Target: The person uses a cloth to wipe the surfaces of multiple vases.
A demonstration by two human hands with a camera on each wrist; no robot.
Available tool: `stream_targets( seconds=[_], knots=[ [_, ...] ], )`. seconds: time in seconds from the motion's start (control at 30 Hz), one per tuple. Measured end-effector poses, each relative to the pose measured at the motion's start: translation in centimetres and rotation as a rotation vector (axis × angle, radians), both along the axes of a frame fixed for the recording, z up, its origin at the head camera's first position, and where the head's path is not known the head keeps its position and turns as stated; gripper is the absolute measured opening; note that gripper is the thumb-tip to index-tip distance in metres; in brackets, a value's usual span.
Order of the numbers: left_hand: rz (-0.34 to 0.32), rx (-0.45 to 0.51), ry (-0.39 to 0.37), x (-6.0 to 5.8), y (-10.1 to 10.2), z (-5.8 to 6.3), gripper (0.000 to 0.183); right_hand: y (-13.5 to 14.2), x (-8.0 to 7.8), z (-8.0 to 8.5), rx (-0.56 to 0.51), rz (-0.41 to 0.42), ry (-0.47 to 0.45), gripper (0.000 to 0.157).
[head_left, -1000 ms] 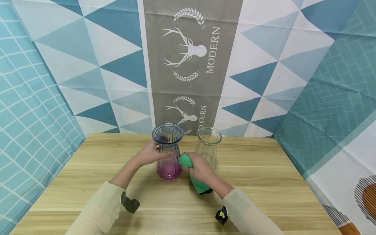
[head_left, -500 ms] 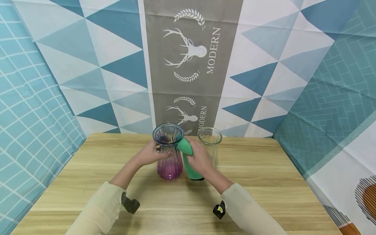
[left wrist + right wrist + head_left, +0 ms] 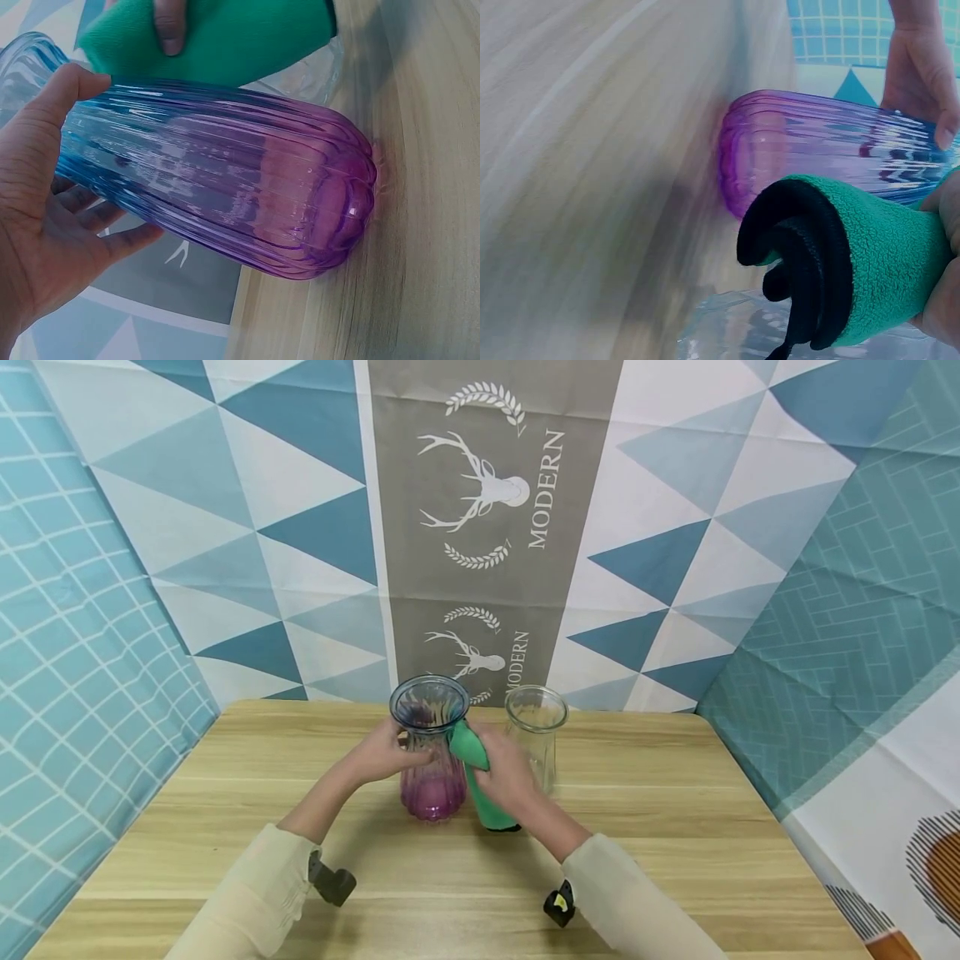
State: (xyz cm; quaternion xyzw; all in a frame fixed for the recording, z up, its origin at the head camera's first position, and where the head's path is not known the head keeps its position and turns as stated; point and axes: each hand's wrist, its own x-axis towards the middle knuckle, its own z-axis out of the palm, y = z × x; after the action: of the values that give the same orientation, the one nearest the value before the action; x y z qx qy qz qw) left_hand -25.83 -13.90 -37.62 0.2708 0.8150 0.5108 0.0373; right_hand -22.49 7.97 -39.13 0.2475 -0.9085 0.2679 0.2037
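**Ribbed blue-to-purple glass vase, held at the neck**

Upright on pale wooden table; left hand curled round it, likely against tipping. Right hand grips folded black-lined green cloth beside its neck, seemingly bunched for control. Clear glass vase: upright beside right hand.

Wooden table, purple-based vase, clear vase

I hold a ribbed blue-to-purple glass vase in the left grip, thumb and fingers on opposite sides, its base at the wooden bench. Just beside it I see one digit of the right grip on a green cloth, partly hiding clear glass.
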Motion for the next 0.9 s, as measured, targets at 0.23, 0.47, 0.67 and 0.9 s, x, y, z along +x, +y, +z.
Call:
stream_targets(
  seconds=[0.23,0.47,0.67,0.9],
  knots=[
    [0.000,-0.031,0.016,0.1,-0.1,0.2,0.064,0.3,0.3,-1.4,0.054,-0.004,-0.140,0.060],
    [0.008,-0.029,-0.001,0.2,-0.1,0.0,0.066,0.8,0.5,-2.3,0.173,0.004,-0.190,0.057],
    [0.013,-0.024,-0.023,0.4,-0.2,-0.1,0.069,1.3,0.8,-2.9,0.184,0.031,-0.263,0.060],
    [0.074,0.027,-0.053,0.3,-0.1,0.0,0.079,1.5,0.8,-2.3,0.073,0.027,-0.192,0.063]
  ],
)
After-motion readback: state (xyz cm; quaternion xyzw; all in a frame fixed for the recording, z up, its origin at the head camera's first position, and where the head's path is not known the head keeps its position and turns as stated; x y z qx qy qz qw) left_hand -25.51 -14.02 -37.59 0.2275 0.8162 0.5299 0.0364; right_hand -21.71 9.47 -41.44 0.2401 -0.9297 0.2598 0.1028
